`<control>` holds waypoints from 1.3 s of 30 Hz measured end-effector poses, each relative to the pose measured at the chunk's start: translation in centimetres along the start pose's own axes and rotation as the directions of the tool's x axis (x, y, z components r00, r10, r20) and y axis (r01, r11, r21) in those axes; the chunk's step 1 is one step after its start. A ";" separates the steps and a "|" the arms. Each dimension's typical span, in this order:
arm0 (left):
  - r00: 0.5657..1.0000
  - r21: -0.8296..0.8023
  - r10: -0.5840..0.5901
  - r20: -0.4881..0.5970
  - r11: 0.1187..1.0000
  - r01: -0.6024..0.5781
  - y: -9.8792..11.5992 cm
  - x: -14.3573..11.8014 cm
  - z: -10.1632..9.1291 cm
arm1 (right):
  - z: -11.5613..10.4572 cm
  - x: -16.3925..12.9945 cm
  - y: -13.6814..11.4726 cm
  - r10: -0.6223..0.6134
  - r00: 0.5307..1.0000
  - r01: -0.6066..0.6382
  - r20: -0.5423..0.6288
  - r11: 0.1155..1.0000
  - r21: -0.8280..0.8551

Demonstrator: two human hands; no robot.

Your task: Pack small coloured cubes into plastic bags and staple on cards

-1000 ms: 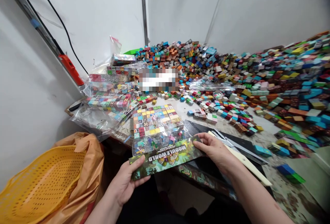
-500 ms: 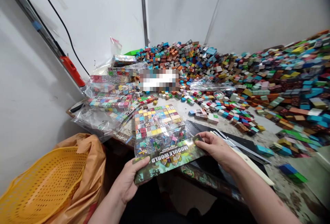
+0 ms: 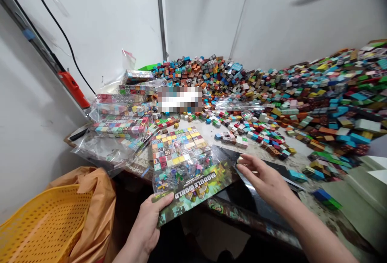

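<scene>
My left hand grips the left end of a printed header card, its thumb on top. "MODULE WORLD" reads upside down on the card's green face. Just beyond the card lies a clear plastic bag of colourful cube blocks and small bright figures. My right hand is just off the card's right end, fingers parted and slightly curled, and nothing shows in them. Under that hand is a black board at the table's near edge. My right forearm hides part of a metal blade behind it.
A large heap of coloured blocks runs along the wall. Bagged block sets are stacked at the left. A yellow basket sits in an orange sack at lower left. An orange tool hangs on the metal post.
My right hand has let go of the card's right end and moved slightly away to the right. My left hand still holds the card. The whole view has shifted a little.
</scene>
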State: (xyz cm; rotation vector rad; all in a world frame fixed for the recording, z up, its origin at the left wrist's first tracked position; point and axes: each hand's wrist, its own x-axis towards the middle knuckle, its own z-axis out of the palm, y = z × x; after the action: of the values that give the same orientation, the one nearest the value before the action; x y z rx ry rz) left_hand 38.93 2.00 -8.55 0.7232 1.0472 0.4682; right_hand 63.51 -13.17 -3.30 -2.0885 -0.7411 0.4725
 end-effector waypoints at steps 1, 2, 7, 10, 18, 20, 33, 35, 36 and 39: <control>1.000 -0.002 -0.002 0.003 1.000 0.002 0.0 0.0 0.0 | -0.8 -0.4 0.1 -0.038 0.998 0.033 -0.046 0.994 -0.104; 1.000 -0.005 -0.003 0.004 1.000 0.003 -0.1 0.0 0.0 | -1.3 -0.9 0.2 -0.088 0.993 0.069 -0.082 0.976 -0.204; 1.000 0.007 0.019 0.003 1.000 -0.019 -0.3 0.1 -0.1 | 1.0 -2.1 0.0 -0.445 0.892 0.350 -0.086 0.797 -0.493; 1.000 0.016 0.023 0.010 1.000 -0.024 -0.2 0.0 -0.1 | 4.8 -2.1 0.3 -0.564 0.825 0.453 0.028 0.631 -0.630; 0.963 -0.006 -0.150 0.226 0.988 0.156 2.1 -1.0 -0.7 | 8.0 -2.2 2.8 -0.573 0.806 0.480 0.147 0.487 -0.730; 0.956 -0.032 -0.161 0.246 0.984 0.174 2.5 -1.1 -0.8 | 8.0 -2.2 2.9 -0.569 0.808 0.475 0.153 0.474 -0.742; 0.996 -0.037 -0.079 0.042 0.996 0.081 0.9 0.1 -0.1 | 1.5 -1.9 3.1 -0.441 0.894 0.226 -0.080 0.599 -0.768; 0.997 -0.036 -0.076 0.031 0.996 0.077 0.8 0.1 -0.2 | -0.7 -1.8 4.6 -0.335 0.932 0.093 -0.136 0.586 -0.805; 0.997 -0.035 -0.072 0.028 0.997 0.073 0.8 0.1 -0.2 | -1.6 -1.7 5.4 -0.289 0.948 0.057 -0.134 0.566 -0.822; 0.998 -0.037 -0.064 0.027 0.997 0.065 0.8 0.2 -0.1 | -3.0 -1.6 7.0 -0.190 0.979 0.039 -0.073 0.524 -0.851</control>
State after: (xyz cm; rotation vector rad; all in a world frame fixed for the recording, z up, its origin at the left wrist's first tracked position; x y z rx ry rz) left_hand 38.86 2.70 -8.10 0.6579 1.0320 0.4209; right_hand 66.33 -19.22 -7.26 -2.9082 -1.1635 -0.2268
